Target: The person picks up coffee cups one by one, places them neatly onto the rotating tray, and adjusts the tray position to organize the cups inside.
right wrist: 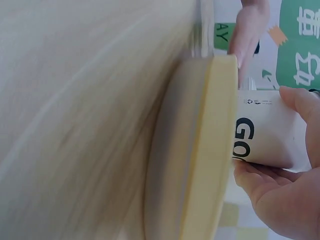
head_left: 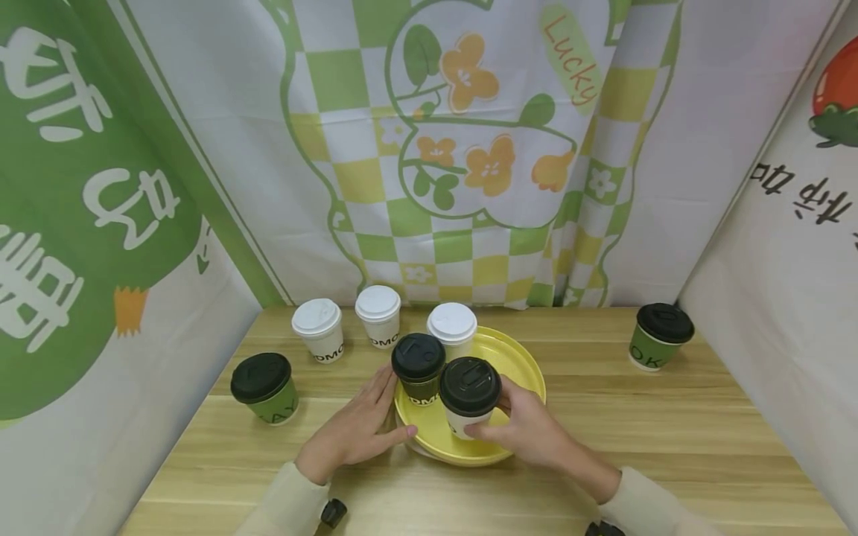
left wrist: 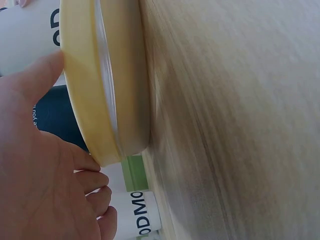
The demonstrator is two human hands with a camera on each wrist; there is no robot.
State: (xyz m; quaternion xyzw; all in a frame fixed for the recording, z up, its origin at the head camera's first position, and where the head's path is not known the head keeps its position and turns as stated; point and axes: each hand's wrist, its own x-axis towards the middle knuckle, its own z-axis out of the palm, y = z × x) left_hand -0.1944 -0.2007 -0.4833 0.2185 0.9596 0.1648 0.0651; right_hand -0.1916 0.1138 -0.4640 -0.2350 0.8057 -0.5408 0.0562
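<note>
A round yellow tray, in two layers with a thin gap between them in the left wrist view, rests on the wooden table. My right hand grips a white paper cup with a black lid, over the tray's front part. Beside it on the tray stands a dark cup with a black lid. Behind these, a white-lidded white cup overlaps the tray's back edge; its base is hidden. My left hand touches the tray's left rim, thumb spread from the fingers.
Two white cups with white lids stand at the back left. A green cup with a black lid is at the left, another green cup at the back right. Curtains hang behind the wooden table.
</note>
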